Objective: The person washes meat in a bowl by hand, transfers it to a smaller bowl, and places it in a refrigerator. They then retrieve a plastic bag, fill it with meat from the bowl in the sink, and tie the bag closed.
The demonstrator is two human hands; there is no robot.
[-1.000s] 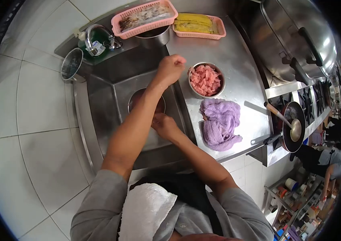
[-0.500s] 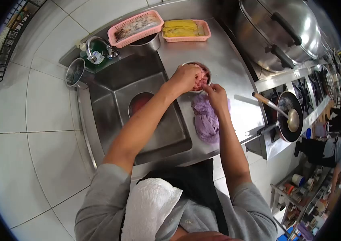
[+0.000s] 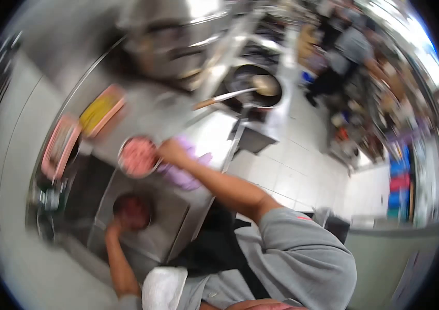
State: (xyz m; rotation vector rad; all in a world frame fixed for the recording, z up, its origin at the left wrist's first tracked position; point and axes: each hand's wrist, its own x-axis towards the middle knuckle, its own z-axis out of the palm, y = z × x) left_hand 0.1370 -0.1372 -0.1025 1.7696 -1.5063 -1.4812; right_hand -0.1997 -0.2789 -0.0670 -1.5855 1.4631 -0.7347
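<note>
A round metal bowl full of pink raw meat pieces is at the counter's edge beside the sink. My right hand is closed on its right rim. Down in the sink sits a second metal bowl with dark reddish contents. At that bowl's near-left edge is my left hand, its fingers smeared by motion. A crumpled purple cloth lies under and beside my right wrist.
Pink baskets, one with yellow pieces and another, stand at the back. A wok with a ladle is on the stove, near a large steel pot. A co-worker stands farther off.
My view has swung to the right and blurred. My left hand has left the meat and moved down to the bowl in the sink. My right hand remains at the meat bowl's rim.
</note>
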